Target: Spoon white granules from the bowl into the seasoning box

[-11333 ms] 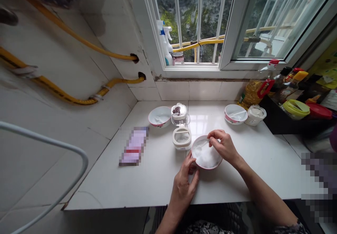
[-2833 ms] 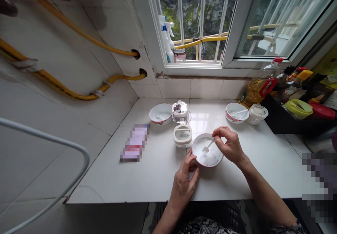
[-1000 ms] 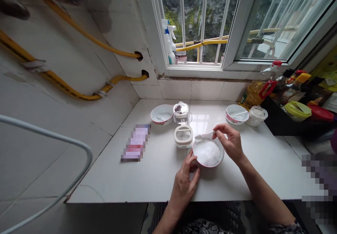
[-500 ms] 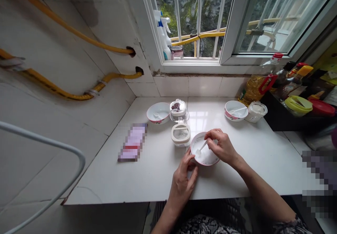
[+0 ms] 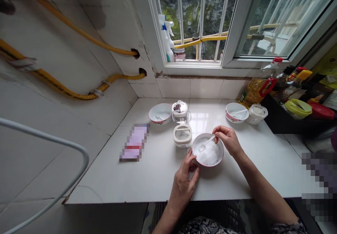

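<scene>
Fingers of the right hand pinched shut around the handle of a small white spoon, its head low over white granules and the hand just above the far-right rim. Fingers of the left hand curved, parted and pressed against the near-left side of a pink-rimmed white bowl; firmness of any grip impossible to tell. That bowl on the near half of a white tiled desk, nearly full of the granules.

Just left of it, a cream-rimmed plastic canister with a clear flip lid standing open on the far side, and a small jar of dark contents touching that lid. Farther left, a white bowl with a spoon; far right, a matching bowl beside a white jar. Well left on the desk, a pixelated packet. Beyond the far-right corner, a bottle of yellow cooking oil.
</scene>
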### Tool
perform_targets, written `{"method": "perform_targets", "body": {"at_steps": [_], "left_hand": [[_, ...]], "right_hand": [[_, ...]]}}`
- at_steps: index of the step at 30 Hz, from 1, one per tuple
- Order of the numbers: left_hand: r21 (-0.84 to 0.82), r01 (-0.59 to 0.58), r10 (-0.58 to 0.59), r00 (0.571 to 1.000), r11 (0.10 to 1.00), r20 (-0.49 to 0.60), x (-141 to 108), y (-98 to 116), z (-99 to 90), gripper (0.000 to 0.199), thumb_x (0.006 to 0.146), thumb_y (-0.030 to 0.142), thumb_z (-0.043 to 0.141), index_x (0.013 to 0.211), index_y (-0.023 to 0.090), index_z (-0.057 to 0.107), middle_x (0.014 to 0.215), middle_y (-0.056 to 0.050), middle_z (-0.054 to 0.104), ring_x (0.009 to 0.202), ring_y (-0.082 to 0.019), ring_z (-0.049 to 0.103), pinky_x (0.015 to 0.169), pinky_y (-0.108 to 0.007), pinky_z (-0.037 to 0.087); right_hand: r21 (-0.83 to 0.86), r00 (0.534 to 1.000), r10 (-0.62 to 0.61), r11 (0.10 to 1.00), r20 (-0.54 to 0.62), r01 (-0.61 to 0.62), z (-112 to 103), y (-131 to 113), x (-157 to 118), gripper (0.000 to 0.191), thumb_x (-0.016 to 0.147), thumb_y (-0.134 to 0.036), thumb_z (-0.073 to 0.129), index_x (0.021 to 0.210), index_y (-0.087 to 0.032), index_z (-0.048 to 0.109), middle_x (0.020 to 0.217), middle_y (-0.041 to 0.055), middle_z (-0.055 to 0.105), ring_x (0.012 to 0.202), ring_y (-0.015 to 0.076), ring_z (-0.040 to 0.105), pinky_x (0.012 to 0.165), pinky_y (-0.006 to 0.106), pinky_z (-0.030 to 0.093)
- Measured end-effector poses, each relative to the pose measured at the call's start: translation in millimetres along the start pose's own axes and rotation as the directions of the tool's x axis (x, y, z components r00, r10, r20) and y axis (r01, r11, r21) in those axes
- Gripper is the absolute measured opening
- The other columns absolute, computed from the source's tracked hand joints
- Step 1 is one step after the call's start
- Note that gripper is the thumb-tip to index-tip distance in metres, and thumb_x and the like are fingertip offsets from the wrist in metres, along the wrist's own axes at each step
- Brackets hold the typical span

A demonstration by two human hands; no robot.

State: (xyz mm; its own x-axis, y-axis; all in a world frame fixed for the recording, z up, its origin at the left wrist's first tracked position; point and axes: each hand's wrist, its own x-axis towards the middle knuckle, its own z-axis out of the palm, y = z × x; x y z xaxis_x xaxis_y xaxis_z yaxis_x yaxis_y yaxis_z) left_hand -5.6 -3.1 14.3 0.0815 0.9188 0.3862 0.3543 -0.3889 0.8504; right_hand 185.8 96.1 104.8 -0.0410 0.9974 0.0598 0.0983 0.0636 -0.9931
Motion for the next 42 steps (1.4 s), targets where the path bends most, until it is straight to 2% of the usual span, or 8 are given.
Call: {"method": "perform_targets", "body": {"at_steps": [6, 11, 15, 17, 19, 27, 34, 42], "left_hand": [[-0.004, -0.031, 0.031, 1.000, 1.000, -0.005, 1.9, 2.4, -0.4, 0.037, 0.094, 0.014, 0.053, 0.129, 0.024, 0.050, 0.150, -0.016, 0.050, 0.093, -0.016, 0.074, 0.079, -0.027, 0.061], [0.005, -0.066, 0.066, 0.998, 0.998, -0.008, 3.9, 3.4, -1.3, 0.038, 0.094, 0.014, 0.053, 0.131, 0.024, 0.049, 0.149, -0.016, 0.051, 0.096, -0.017, 0.073, 0.083, -0.028, 0.061], [0.016, -0.072, 0.073, 0.997, 0.997, -0.012, 3.5, 2.1, -1.3, 0.038, 0.095, 0.013, 0.052, 0.131, 0.024, 0.049, 0.148, -0.017, 0.051, 0.093, -0.016, 0.073, 0.082, -0.027, 0.060], [0.024, -0.072, 0.073, 0.997, 0.997, -0.014, 3.2, 1.7, -1.3, 0.038, 0.095, 0.013, 0.052, 0.130, 0.024, 0.049, 0.148, -0.017, 0.052, 0.096, -0.017, 0.073, 0.084, -0.028, 0.060], [0.026, -0.071, 0.071, 0.997, 0.997, -0.014, 3.0, 1.6, -1.3, 0.038, 0.094, 0.013, 0.052, 0.130, 0.024, 0.049, 0.148, -0.017, 0.051, 0.098, -0.017, 0.073, 0.085, -0.029, 0.060], [-0.004, -0.040, 0.040, 0.999, 0.999, 0.010, 0.6, -2.6, 0.2, 0.038, 0.095, 0.013, 0.053, 0.131, 0.024, 0.048, 0.150, -0.018, 0.049, 0.095, -0.016, 0.073, 0.084, -0.029, 0.060], [0.004, -0.040, 0.040, 0.999, 0.999, -0.006, 0.6, -1.0, 0.3, 0.038, 0.095, 0.014, 0.053, 0.131, 0.024, 0.049, 0.149, -0.016, 0.051, 0.089, -0.015, 0.074, 0.082, -0.027, 0.061], [0.012, -0.035, 0.035, 0.999, 0.999, -0.004, 1.0, 1.2, -1.4, 0.038, 0.094, 0.014, 0.054, 0.130, 0.025, 0.050, 0.147, -0.014, 0.053, 0.092, -0.015, 0.074, 0.083, -0.027, 0.061]], "right_hand": [[0.097, 0.999, -0.030, 0.995, -0.041, 0.034, 9.0, -1.5, 3.3, 0.014, 0.074, -0.033, 0.064, 0.078, -0.019, 0.065, 0.057, -0.0012, 0.067, 0.058, 0.0164, 0.064, 0.069, 0.032, 0.052], [-0.075, 0.964, -0.260, 0.964, -0.059, 0.256, 27.4, -0.8, -1.5, 0.014, 0.090, -0.032, 0.059, 0.094, -0.020, 0.065, 0.081, 0.0045, 0.075, 0.077, 0.0203, 0.073, 0.076, 0.035, 0.055], [-0.416, 0.794, -0.590, 0.691, 0.148, 0.591, 35.8, 3.0, -2.7, 0.014, 0.096, -0.018, 0.051, 0.096, -0.022, 0.065, 0.086, 0.0057, 0.076, 0.081, 0.0204, 0.070, 0.089, 0.041, 0.051], [-0.500, 0.694, -0.662, 0.516, 0.281, 0.695, 36.8, 3.3, -2.2, 0.019, 0.096, -0.012, 0.048, 0.096, -0.022, 0.064, 0.082, 0.0040, 0.077, 0.076, 0.0189, 0.068, 0.094, 0.044, 0.048], [-0.525, 0.655, -0.691, 0.453, 0.305, 0.721, 35.2, 0.8, -2.2, 0.021, 0.095, -0.010, 0.047, 0.098, -0.022, 0.064, 0.082, 0.0030, 0.077, 0.073, 0.0177, 0.067, 0.096, 0.044, 0.047], [-0.468, 0.800, -0.598, 0.693, 0.050, 0.547, 4.9, -14.8, -10.6, 0.017, 0.086, -0.012, 0.052, 0.082, -0.024, 0.063, 0.062, -0.0012, 0.067, 0.074, 0.0203, 0.065, 0.083, 0.038, 0.051], [-0.509, 0.854, -0.490, 0.697, 0.176, 0.505, 10.2, -3.6, -13.3, 0.017, 0.078, -0.014, 0.049, 0.072, -0.023, 0.062, 0.064, -0.0006, 0.065, 0.065, 0.0172, 0.060, 0.085, 0.037, 0.049], [-0.309, 0.984, -0.144, 0.936, 0.102, 0.169, 13.3, -2.1, -13.3, 0.015, 0.075, -0.019, 0.048, 0.068, -0.022, 0.060, 0.055, -0.0020, 0.060, 0.061, 0.0163, 0.058, 0.065, 0.029, 0.045]]}}
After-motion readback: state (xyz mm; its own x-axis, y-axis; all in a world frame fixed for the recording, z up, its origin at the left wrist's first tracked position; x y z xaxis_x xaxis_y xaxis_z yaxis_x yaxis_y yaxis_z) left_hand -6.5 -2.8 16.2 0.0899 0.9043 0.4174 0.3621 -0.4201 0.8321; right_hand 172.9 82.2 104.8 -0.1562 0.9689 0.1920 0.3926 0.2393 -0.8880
